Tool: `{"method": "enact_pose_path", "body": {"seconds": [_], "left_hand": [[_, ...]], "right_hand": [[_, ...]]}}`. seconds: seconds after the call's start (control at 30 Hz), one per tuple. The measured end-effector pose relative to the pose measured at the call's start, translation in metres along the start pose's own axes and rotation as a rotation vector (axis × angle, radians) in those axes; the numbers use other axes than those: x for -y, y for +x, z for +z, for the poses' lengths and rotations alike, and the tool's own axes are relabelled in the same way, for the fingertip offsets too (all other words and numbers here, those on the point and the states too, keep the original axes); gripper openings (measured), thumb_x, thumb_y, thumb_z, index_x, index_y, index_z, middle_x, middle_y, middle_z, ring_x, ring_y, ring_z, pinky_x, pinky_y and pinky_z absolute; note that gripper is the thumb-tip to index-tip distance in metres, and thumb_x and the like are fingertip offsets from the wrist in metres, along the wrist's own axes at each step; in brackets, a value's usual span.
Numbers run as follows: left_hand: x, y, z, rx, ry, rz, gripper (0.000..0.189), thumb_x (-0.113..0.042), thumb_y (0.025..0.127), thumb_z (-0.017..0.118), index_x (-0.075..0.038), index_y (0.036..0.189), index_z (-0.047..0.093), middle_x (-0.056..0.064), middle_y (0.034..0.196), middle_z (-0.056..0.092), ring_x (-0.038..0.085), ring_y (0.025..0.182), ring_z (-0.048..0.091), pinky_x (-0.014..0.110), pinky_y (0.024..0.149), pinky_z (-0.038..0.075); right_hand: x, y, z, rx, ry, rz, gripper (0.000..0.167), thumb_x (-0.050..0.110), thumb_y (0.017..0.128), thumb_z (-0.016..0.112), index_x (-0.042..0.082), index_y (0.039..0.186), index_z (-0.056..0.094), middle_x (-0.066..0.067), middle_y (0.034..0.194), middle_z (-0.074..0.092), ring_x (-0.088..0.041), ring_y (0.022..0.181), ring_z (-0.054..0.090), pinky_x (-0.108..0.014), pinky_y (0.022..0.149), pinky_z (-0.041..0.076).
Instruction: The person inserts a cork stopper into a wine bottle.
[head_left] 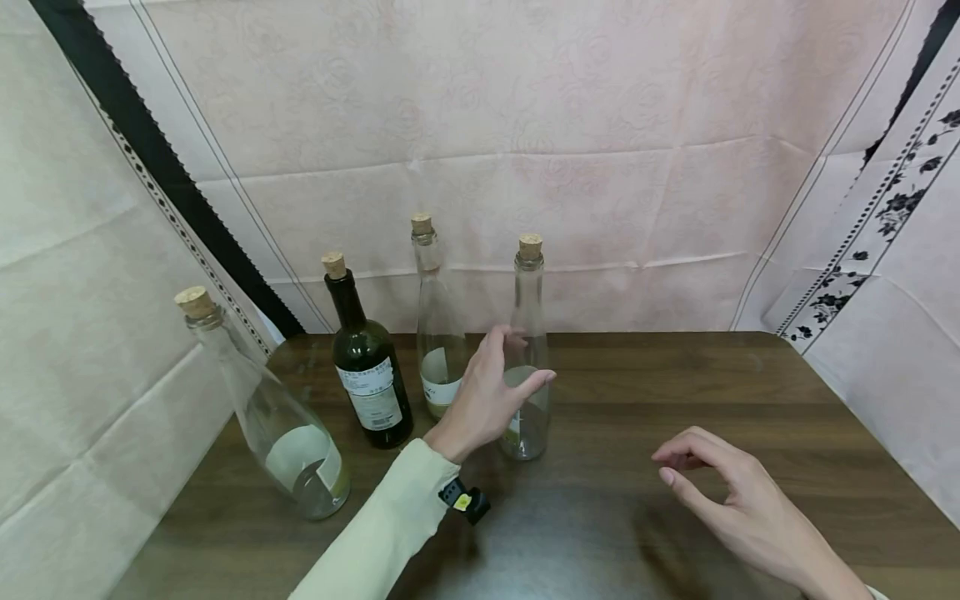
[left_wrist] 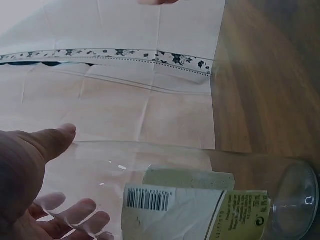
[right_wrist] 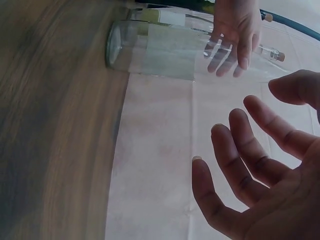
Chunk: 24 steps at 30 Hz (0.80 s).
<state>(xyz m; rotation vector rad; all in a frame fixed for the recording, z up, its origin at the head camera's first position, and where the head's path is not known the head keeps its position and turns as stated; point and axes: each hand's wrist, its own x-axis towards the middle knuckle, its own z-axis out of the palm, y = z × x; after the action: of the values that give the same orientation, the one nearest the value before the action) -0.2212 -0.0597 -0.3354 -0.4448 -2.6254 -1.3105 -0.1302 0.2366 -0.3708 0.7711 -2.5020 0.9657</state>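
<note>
A clear glass bottle [head_left: 534, 421] with a cork stands upright on the table, its printed label [left_wrist: 175, 212] low on its side. My left hand [head_left: 487, 392] is around its body: the fingertips [left_wrist: 92, 220] show through the glass on the far side, and the thumb sticks out in front. To the right, my right hand [head_left: 738, 504] hovers over the table with loosely bent fingers [right_wrist: 235, 165] and nothing between them. Just left of the held-round bottle stands a second clear corked bottle [head_left: 441, 333], partly hidden by my left hand.
A dark green corked wine bottle [head_left: 371, 367] stands left of my left hand. Farther left is a wide clear corked bottle [head_left: 292, 433] with a label. Light patterned cloth [head_left: 600, 125] hangs behind the wooden table [head_left: 622, 367] and along both sides.
</note>
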Motion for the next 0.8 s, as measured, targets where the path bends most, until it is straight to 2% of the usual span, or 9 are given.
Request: {"method": "enact_pose_path", "body": {"seconds": [0.2, 0.4, 0.8], "left_hand": [[0.001, 0.013, 0.0, 0.004, 0.023, -0.038, 0.074, -0.051, 0.096, 0.065, -0.011, 0.151, 0.035, 0.01, 0.151, 0.047, 0.028, 0.142, 0.046, 0.051, 0.113, 0.043], [0.005, 0.024, 0.001, -0.02, 0.046, -0.021, 0.068, -0.048, 0.098, 0.064, -0.009, 0.147, 0.037, 0.009, 0.144, 0.052, 0.027, 0.136, 0.051, 0.048, 0.11, 0.045], [0.004, 0.046, 0.002, 0.001, -0.013, -0.075, 0.066, -0.038, 0.103, 0.06, -0.008, 0.152, 0.028, 0.014, 0.151, 0.047, 0.03, 0.14, 0.049, 0.049, 0.112, 0.044]], "right_hand": [[-0.003, -0.001, 0.0, 0.001, -0.007, -0.007, 0.04, 0.001, 0.088, 0.076, 0.033, 0.11, 0.065, 0.022, 0.103, 0.066, 0.003, 0.096, 0.062, -0.008, 0.085, 0.042], [-0.006, 0.0, 0.002, 0.024, -0.002, -0.01, 0.038, 0.003, 0.09, 0.075, 0.034, 0.11, 0.064, 0.023, 0.104, 0.066, 0.0, 0.097, 0.065, -0.008, 0.087, 0.043], [-0.007, -0.001, 0.0, 0.028, -0.01, -0.025, 0.04, 0.002, 0.09, 0.075, 0.035, 0.11, 0.064, 0.023, 0.105, 0.066, 0.002, 0.097, 0.063, -0.009, 0.088, 0.042]]}}
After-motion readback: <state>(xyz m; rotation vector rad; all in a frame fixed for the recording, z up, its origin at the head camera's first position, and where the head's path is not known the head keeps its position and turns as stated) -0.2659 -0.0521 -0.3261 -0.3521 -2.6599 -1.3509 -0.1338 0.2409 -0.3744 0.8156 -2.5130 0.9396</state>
